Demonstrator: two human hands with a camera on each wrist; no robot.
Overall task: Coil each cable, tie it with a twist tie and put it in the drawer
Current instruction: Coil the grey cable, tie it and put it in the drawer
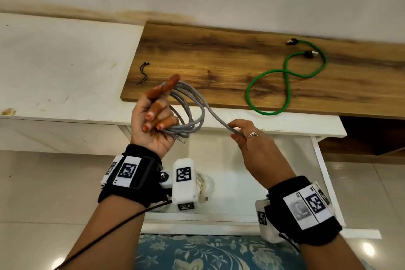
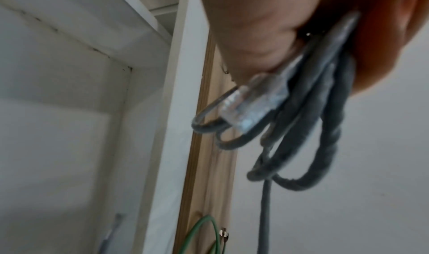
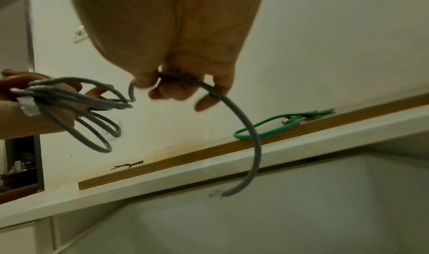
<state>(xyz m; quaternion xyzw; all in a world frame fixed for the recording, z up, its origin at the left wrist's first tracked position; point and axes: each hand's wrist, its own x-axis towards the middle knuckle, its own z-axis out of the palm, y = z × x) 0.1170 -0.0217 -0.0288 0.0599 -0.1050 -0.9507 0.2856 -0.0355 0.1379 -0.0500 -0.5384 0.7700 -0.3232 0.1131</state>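
Left hand (image 1: 153, 120) raised, palm toward camera, fingers curled round grey cable (image 1: 186, 114) loops; plug (image 2: 250, 102) pokes out below palm. Right hand (image 1: 247, 136) pinches free tail, to right of and slightly lower than coil; short end (image 3: 246, 166) dangles past fingers. Tail's long axis runs from coil down-right to right hand. Judgement: last wrap calls for right hand to carry tail left, onto coil. Ties (image 1: 143, 73) on board (image 1: 197, 55), beyond left hand, nearer it. Green cable (image 1: 285, 79) uncoiled, far right. Drawer (image 1: 320, 160) open below hands.
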